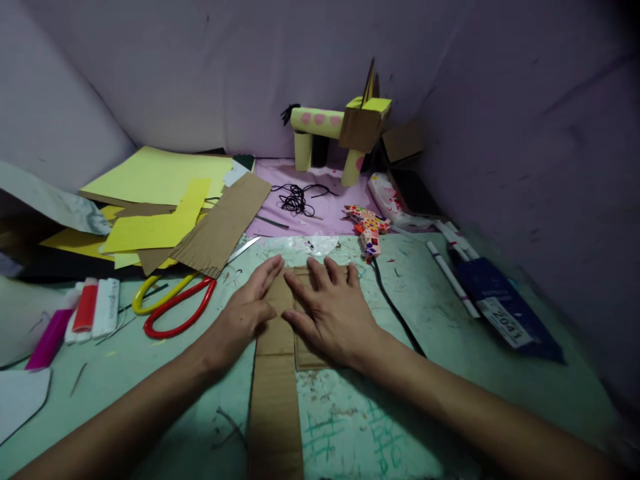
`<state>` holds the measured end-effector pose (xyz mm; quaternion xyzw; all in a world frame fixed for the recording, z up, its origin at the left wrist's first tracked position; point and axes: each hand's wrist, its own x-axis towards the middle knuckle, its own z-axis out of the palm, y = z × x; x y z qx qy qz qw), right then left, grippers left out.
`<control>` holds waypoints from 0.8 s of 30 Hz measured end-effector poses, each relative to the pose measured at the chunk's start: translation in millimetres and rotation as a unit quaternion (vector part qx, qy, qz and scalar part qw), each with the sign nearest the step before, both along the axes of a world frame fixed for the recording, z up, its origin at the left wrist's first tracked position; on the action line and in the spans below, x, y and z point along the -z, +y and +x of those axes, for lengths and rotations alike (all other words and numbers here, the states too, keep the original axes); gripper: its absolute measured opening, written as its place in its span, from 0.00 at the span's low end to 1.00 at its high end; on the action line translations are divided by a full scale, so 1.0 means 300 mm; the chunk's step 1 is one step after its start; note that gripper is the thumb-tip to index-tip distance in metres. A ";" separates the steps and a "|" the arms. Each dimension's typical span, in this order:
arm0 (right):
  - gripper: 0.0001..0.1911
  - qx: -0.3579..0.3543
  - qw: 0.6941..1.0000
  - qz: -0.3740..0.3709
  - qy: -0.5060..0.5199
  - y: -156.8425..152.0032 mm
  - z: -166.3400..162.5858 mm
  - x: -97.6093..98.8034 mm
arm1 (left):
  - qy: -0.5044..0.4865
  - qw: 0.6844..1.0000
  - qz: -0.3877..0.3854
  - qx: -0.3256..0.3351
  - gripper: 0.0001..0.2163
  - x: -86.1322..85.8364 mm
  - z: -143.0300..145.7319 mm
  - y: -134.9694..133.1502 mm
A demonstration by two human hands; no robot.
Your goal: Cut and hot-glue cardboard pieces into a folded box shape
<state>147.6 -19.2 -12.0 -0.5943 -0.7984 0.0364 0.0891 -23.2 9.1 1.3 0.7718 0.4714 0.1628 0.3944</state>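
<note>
A long cardboard strip runs from the table's near edge up between my hands. Against its right side lies a smaller rectangular cardboard piece, mostly hidden under my right hand. That hand presses down flat with its fingers spread. My left hand rests on its side at the strip's left edge, fingers stretched out and thumb touching the strip. To the left of it are scissors with one red and one yellow handle loop, partly under a brown cardboard sheet with a fringed end.
Yellow paper and sheets pile at the back left, above glue tubes. A patterned glue gun with a black cord lies right of centre. Behind stand a cardboard animal figure and black string. Markers and a blue packet lie right.
</note>
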 end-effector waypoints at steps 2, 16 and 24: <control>0.30 0.001 1.000 0.002 0.002 0.002 0.001 0.004 | 0.077 0.992 0.090 0.045 0.31 0.006 -0.037 -0.015; 0.27 0.003 1.000 -0.001 0.030 0.004 0.012 0.013 | 0.266 0.927 0.175 0.197 0.43 0.004 -0.140 -0.024; 0.22 0.037 0.994 0.031 0.099 0.009 0.035 0.018 | 0.288 0.931 0.136 0.180 0.42 -0.015 -0.115 -0.040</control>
